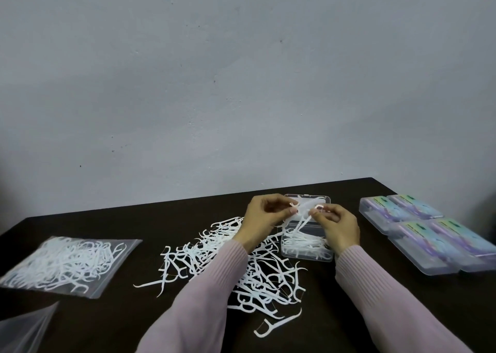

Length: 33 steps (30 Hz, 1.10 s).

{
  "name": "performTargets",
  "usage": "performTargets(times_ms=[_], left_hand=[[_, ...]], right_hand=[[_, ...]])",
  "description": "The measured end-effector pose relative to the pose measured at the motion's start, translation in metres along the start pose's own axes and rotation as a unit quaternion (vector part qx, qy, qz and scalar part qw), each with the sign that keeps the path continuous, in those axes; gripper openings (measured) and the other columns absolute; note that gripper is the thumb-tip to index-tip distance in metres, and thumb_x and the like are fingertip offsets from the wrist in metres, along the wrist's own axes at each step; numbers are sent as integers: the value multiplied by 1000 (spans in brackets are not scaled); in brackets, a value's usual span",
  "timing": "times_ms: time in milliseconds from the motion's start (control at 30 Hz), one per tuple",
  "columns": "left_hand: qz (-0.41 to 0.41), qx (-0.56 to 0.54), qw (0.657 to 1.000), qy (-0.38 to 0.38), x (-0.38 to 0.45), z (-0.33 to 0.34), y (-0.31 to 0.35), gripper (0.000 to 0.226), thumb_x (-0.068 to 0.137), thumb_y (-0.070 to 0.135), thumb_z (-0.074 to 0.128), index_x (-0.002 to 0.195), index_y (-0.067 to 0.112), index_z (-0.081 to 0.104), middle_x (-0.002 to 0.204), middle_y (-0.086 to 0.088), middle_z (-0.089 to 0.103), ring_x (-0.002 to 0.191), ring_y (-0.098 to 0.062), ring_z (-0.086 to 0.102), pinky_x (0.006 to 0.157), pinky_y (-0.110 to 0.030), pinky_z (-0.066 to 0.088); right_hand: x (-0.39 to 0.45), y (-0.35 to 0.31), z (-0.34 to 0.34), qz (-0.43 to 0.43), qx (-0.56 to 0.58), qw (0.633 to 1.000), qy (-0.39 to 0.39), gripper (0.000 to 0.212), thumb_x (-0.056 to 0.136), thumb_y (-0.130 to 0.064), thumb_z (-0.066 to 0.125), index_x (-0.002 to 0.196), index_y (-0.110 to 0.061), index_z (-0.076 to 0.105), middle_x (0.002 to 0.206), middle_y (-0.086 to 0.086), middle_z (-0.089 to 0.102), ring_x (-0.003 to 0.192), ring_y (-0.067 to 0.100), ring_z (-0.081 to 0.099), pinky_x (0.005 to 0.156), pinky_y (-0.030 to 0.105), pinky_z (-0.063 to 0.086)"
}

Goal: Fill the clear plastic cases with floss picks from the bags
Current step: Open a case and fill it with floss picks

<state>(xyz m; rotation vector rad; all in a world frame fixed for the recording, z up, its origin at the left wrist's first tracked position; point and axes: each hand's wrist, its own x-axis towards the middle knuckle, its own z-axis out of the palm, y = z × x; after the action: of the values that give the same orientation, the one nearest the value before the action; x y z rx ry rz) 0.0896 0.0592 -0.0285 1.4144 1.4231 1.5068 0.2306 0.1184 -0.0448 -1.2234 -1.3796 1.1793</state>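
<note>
An open clear plastic case (307,254) lies on the dark table (120,312), with several white floss picks in its tray and its lid raised behind. Above it my left hand (264,217) pinches a floss pick (294,205) by its head. My right hand (336,228) pinches a small bunch of floss picks (304,222) that hangs down toward the tray. A loose pile of floss picks (257,275) spreads on the table under my left forearm. A sealed clear bag of floss picks (67,265) lies at the left.
Several closed clear cases with coloured labels (429,230) sit in a block at the right. An empty clear bag (24,328) lies at the bottom left corner. A grey wall stands right behind the table's far edge.
</note>
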Motion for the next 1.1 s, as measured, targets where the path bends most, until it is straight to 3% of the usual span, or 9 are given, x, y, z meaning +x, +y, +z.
performTargets(times_ms=[133,233,367,500,567,733,900,1100], left_hand=[[15,66,998,-17,-1,6,-6,14,79,6,73,91,12,73,88,-6,73,84,-19,69,77,-26,56],[28,117,993,-22,-4,12,-10,14,80,8,73,93,12,74,90,-2,73,87,-17,68,81,-26,56],[59,185,981,-15,-7,19,-13,14,81,11,72,94,15,74,89,2,72,83,-11,65,77,-22,53],[77,260,963,-14,-9,21,-19,15,83,16,70,98,16,73,91,5,70,79,0,59,70,-13,47],[79,256,963,-8,-8,20,-20,20,83,17,71,103,17,72,98,5,70,82,0,59,71,-12,46],[50,203,978,-16,-5,7,-14,22,84,12,69,104,17,71,102,3,69,93,-8,64,84,-27,55],[0,201,975,-95,-4,-16,-8,20,83,17,71,103,18,71,99,2,72,91,-5,65,79,-12,50],[-57,229,958,-162,-6,-22,-6,32,75,24,77,106,19,70,103,4,69,86,-3,57,71,-10,42]], right_hand=[[0,2,-11,-10,-122,993,4,12,83,-26,66,92,-25,58,85,-7,59,93,13,48,98,40,26],[4,3,-21,18,-136,990,-24,3,84,-27,64,82,-27,62,91,-3,63,99,18,52,102,47,31],[5,2,-28,18,-127,991,-27,16,85,-22,63,72,-31,59,94,2,64,98,25,57,98,50,42],[7,-2,-38,-1,-140,989,-46,10,84,-8,62,84,-18,59,96,5,63,90,17,57,90,35,48],[5,-4,-41,-13,-175,981,-80,11,84,-5,62,82,-16,60,93,4,62,85,14,56,85,31,47],[2,-3,-41,-51,-226,968,-99,13,81,-8,66,76,-19,62,88,2,64,78,10,57,77,24,46],[0,-2,-40,-64,-282,951,-110,9,80,-15,69,78,-22,65,86,2,67,80,12,60,84,31,52],[-5,-4,-34,-80,-337,929,-128,8,80,-27,68,78,-30,61,79,-10,60,89,12,57,98,44,43]])
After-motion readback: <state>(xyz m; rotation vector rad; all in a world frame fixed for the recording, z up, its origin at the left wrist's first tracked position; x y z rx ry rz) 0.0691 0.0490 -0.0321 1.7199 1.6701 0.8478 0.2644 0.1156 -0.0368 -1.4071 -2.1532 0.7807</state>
